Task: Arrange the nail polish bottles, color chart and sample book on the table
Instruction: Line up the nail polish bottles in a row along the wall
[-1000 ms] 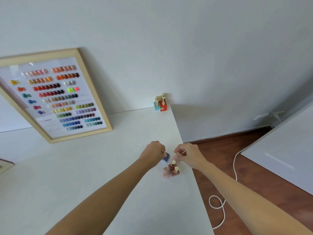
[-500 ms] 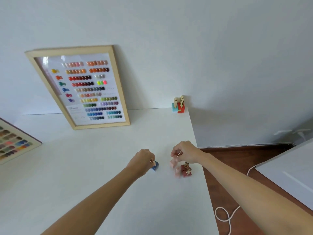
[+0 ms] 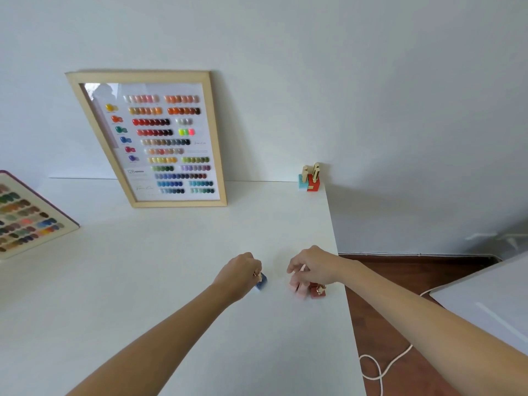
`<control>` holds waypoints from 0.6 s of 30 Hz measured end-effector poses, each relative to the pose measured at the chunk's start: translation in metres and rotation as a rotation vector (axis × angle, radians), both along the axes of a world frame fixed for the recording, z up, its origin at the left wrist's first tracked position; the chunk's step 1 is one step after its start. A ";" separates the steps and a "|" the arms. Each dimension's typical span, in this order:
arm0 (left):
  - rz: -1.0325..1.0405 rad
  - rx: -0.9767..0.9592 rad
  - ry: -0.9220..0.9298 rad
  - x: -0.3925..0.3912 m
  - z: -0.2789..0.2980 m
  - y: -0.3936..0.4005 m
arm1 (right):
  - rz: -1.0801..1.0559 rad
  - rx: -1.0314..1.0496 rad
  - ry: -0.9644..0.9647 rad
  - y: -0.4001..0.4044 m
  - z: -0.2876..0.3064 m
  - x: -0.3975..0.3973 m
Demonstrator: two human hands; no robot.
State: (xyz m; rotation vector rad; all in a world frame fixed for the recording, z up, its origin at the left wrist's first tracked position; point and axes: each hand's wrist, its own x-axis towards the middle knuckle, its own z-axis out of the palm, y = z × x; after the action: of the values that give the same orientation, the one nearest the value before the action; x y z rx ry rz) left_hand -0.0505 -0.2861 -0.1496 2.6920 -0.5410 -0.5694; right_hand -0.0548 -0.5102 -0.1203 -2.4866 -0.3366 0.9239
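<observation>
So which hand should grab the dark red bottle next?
Probably the right hand: the dark red bottle stands just beside it near the table's right edge, while the left hand is on the blue bottle.

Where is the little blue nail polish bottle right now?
In the head view, the blue bottle is on the white table, held in the left hand, just left of the pink bottles under the right hand.

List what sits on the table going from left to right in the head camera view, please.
Sample book → framed color chart → blue bottle under the left hand → pink bottles under the right hand.
</observation>
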 end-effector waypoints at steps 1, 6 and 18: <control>0.015 -0.007 -0.007 -0.001 0.000 -0.001 | 0.022 -0.004 0.006 0.000 0.003 -0.002; 0.101 -0.028 -0.019 -0.008 -0.004 -0.007 | 0.098 -0.071 0.024 0.006 0.000 -0.007; 0.171 -0.077 -0.012 -0.009 -0.015 -0.009 | 0.149 -0.254 -0.231 0.022 -0.018 -0.017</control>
State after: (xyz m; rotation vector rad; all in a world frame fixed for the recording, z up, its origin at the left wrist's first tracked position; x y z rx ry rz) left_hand -0.0592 -0.2946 -0.1643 2.6363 -0.3242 -0.4759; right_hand -0.0721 -0.4886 -0.1384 -2.8439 -0.5139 0.7773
